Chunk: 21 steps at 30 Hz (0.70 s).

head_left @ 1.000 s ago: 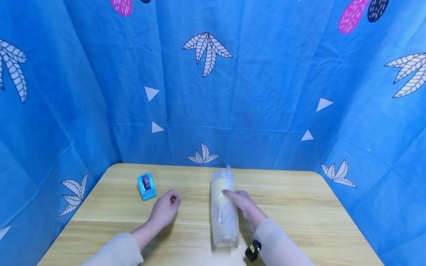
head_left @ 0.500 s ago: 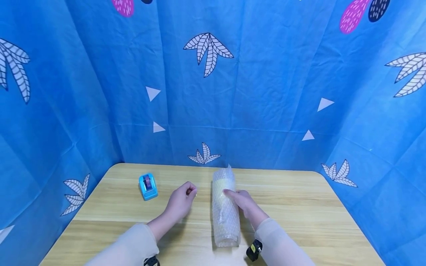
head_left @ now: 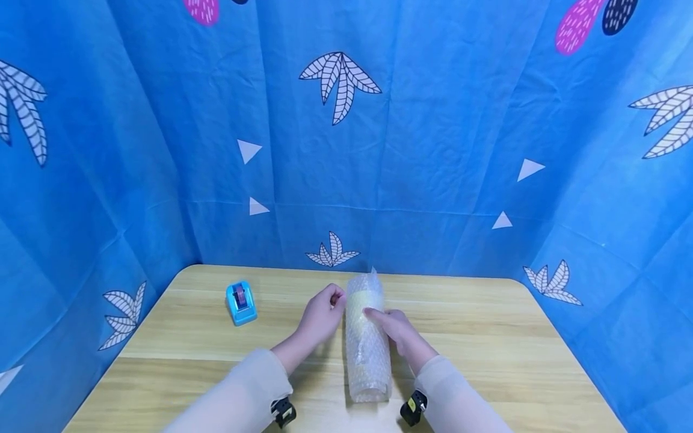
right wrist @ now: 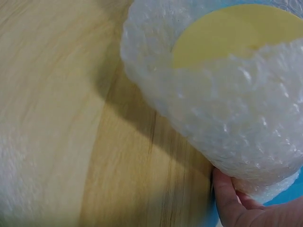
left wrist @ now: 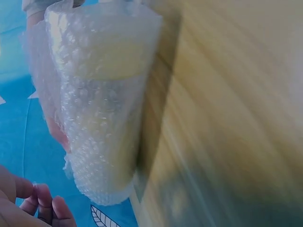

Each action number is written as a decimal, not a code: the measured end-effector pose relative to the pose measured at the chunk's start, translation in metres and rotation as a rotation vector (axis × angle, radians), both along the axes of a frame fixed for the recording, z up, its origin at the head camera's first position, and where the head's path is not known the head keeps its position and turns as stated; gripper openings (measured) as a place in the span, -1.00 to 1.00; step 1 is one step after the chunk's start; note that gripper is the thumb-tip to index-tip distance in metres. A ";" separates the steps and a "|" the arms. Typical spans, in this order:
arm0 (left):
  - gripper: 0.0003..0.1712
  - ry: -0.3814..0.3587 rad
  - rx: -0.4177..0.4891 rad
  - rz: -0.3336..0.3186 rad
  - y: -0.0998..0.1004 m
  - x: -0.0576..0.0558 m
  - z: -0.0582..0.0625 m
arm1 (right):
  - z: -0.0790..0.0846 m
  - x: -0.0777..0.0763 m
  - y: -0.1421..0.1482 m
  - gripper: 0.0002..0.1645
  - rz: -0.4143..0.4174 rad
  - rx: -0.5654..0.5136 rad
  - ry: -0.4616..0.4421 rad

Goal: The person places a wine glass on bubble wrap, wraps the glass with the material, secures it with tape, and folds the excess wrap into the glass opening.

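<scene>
Bubble wrap (head_left: pixel 368 367) is rolled round a pale yellow cylinder that lies lengthwise on the wooden table. In the right wrist view the cylinder's flat yellow end (right wrist: pixel 236 30) shows inside the wrap. My right hand (head_left: pixel 402 332) holds the roll from its right side, thumb on top, fingers low against the side (right wrist: pixel 227 198). Close to the roll's far left side, my left hand (head_left: pixel 323 311) has its thumb and index finger pinched together. A tiny clear bit, looking like a piece of tape (left wrist: pixel 35 183), glints at those fingertips; most of it is hidden.
A blue tape dispenser (head_left: pixel 240 303) stands on the left part of the table (head_left: pixel 476 337). Blue patterned cloth (head_left: pixel 433 150) hangs behind the table and along both sides. Black wrist cameras (head_left: pixel 414 408) sit by both sleeves.
My left hand has moved right, from near the tape dispenser to the left side of the bubble-wrapped roll, fingers still pinched. My right hand and the roll have stayed in place.
</scene>
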State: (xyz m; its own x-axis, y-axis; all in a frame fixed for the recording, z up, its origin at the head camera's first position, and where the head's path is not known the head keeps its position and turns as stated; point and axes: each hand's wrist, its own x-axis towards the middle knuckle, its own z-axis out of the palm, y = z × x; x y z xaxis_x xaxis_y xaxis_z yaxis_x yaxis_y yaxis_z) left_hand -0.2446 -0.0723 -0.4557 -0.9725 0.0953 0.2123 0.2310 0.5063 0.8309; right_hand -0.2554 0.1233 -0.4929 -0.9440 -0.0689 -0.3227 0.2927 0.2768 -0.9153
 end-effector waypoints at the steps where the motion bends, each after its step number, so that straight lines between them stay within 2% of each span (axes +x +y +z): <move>1: -0.93 0.004 0.007 -0.003 0.003 -0.001 0.002 | 0.000 0.000 0.000 -0.07 0.002 0.002 0.005; 8: -0.94 0.025 0.014 -0.049 0.016 -0.011 0.010 | 0.001 -0.001 -0.002 -0.06 -0.010 0.015 0.000; 17: -0.90 0.026 -0.050 -0.121 0.026 -0.028 0.005 | 0.000 -0.001 -0.002 -0.17 -0.035 0.044 0.020; 21: -0.88 0.007 -0.089 -0.175 0.028 -0.033 0.001 | 0.000 -0.001 -0.002 -0.26 -0.033 0.043 0.025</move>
State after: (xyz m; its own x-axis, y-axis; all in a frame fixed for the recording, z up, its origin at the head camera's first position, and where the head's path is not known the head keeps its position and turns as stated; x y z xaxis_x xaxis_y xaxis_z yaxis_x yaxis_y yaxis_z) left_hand -0.2773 -0.0448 -0.4548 -0.9379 0.2817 0.2024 0.3279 0.5290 0.7827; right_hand -0.2566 0.1209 -0.4928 -0.9533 -0.0244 -0.3011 0.2795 0.3069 -0.9098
